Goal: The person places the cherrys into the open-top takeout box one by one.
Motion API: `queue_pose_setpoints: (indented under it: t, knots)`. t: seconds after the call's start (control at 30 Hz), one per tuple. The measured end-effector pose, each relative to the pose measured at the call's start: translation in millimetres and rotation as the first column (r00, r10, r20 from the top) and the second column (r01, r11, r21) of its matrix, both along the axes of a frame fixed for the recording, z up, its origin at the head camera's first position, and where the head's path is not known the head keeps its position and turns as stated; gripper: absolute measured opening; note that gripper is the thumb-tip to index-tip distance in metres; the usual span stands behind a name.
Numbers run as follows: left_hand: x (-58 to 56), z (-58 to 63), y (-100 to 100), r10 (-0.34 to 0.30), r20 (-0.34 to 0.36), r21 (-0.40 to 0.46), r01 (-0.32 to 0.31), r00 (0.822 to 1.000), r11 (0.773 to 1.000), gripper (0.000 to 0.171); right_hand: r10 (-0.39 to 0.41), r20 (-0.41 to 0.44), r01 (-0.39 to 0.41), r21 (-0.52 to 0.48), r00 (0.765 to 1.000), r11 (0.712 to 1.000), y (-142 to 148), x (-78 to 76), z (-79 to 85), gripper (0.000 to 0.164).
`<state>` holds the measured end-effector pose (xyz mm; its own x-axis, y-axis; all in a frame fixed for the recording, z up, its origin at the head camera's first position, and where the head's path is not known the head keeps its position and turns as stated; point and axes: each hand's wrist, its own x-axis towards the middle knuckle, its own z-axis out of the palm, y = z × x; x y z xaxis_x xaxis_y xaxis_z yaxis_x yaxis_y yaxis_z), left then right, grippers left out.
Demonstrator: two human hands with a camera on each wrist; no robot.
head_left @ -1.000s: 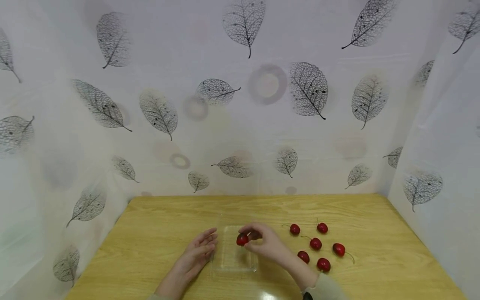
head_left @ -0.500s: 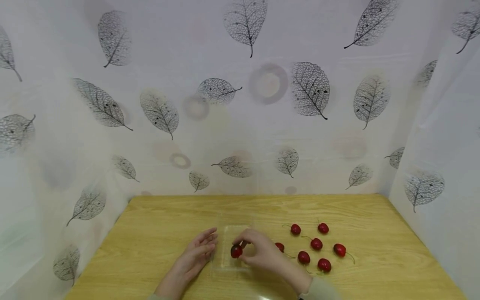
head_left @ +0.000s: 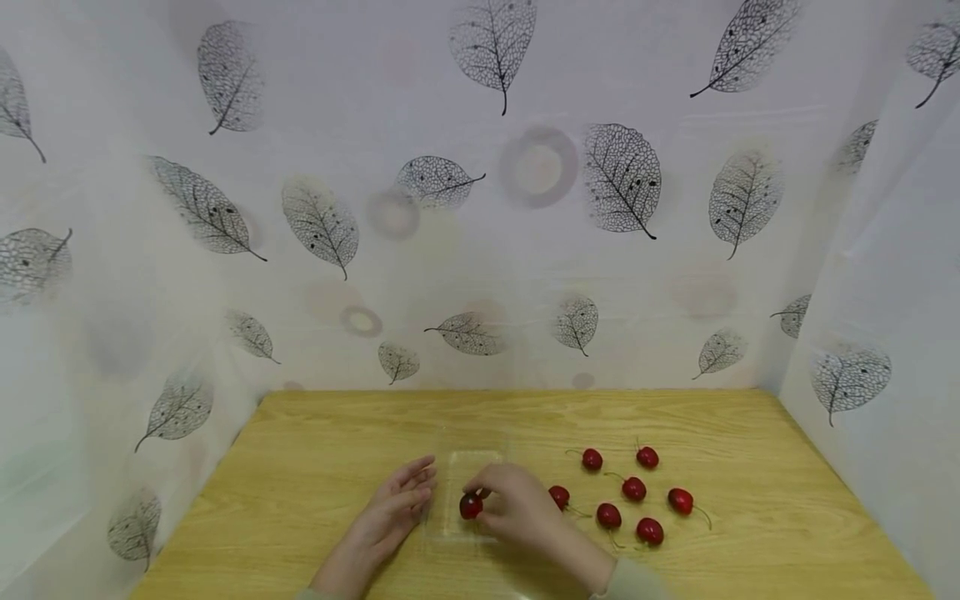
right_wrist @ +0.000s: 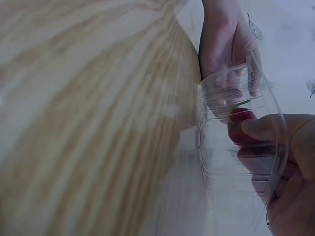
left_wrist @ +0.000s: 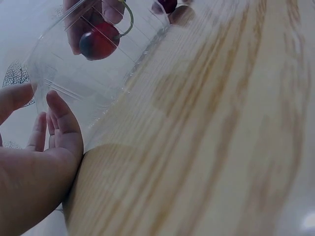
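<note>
Inside a clear plastic box (head_left: 467, 458) on the wooden table, my right hand (head_left: 519, 505) pinches a dark red cherry (head_left: 471, 505) between thumb and fingers. A green stem curves off this cherry (left_wrist: 100, 42) in the left wrist view. Through the transparent wall, the right wrist view shows the thumb against the cherry (right_wrist: 241, 127). My left hand (head_left: 384, 515) stands beside the box's left side, fingers extended and slightly bent. In the left wrist view its fingertips are at the box wall; whether they press on it I cannot tell.
Several loose cherries (head_left: 633, 489) with stems lie on the table (head_left: 337, 433) to the right of the box, one of them (head_left: 558, 497) close beside my right hand. A pale curtain (head_left: 480, 250) printed with leaves encloses the back and sides.
My right hand has moved down and slightly left within the box, carrying the cherry. This uncovers another cherry right of the hand. The left hand stays in place.
</note>
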<state>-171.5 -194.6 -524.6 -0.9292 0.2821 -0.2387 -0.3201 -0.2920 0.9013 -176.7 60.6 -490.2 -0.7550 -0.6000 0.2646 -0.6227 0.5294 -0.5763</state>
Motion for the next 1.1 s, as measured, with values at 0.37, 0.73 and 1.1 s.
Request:
queue_pose_setpoints:
  t: [0.37, 0.73, 1.1]
  knots:
    - [-0.6, -0.8, -0.1, -0.016, -0.005, -0.017, 0.016, 1.0, 1.0, 0.065, 0.001, -0.041, 0.0, 0.018, 0.999, 1.0, -1.5, 2.9, 0.5, 0.03]
    - [-0.5, 0.5, 0.0, -0.018, -0.008, -0.018, 0.018, 1.0, 1.0, 0.064, 0.004, 0.014, -0.003, -0.077, 1.0, 0.997, -0.8, 2.8, -2.3, 0.027]
    - [-0.2, 1.2, -1.0, -0.032, -0.012, -0.016, 0.032, 0.999, 0.999, 0.062, -0.027, 0.16, 0.064, -0.229, 0.987, 0.971, 1.9, 1.8, -3.4, 0.026]
